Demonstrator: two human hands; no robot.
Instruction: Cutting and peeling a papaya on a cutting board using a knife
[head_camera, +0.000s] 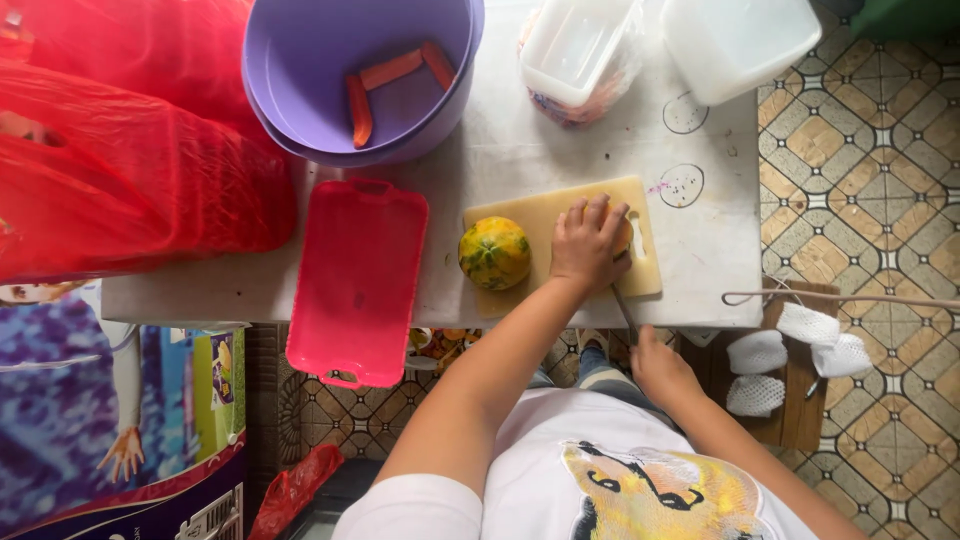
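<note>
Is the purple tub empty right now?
No, the purple tub on the white table holds three orange strips lying on its bottom.

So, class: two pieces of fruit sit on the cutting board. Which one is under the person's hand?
The one at the board's right end, mostly covered by the left hand. The green-and-yellow piece lies untouched beside it.

printed carton (170, 440) | lower left, beside table | boxy | purple, blue, green panels, red base edge
</note>
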